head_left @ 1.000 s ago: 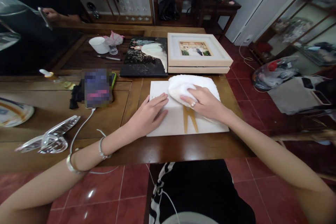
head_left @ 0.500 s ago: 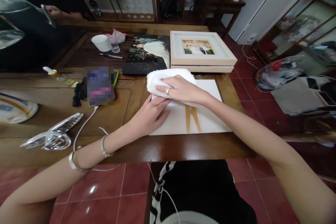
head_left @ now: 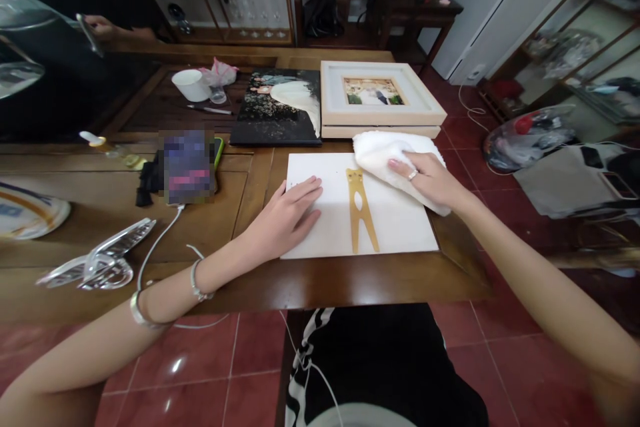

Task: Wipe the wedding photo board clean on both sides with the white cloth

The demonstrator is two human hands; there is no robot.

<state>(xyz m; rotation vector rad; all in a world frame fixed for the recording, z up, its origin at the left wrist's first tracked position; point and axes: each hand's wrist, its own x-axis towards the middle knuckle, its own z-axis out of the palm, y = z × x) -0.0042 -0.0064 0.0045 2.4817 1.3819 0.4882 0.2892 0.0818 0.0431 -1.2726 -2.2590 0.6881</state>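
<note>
A flat white board (head_left: 320,233) lies near the front edge of the wooden table. Down its middle runs a golden-brown, forked piece (head_left: 356,203), narrow at the top with two legs below. My left hand (head_left: 293,217) rests flat on the board's left side, fingers stretched out. In my right hand (head_left: 425,179) is a bunched white towel (head_left: 380,153), pressed on the board's upper right corner and overhanging its right edge. Part of the towel is hidden under my fingers.
Behind the board are a black photo panel (head_left: 280,103) and stacked pale frames (head_left: 333,97). To the left sit a phone (head_left: 219,150) with a white cable, a shiny silver object (head_left: 107,257), a dropper bottle (head_left: 117,153) and a white cup (head_left: 191,85). Another person's hand (head_left: 103,28) shows at far left.
My right hand has carried the towel rightward across the board, from its upper left to its upper right. The forked piece's upper part is now uncovered. My left hand stays in place.
</note>
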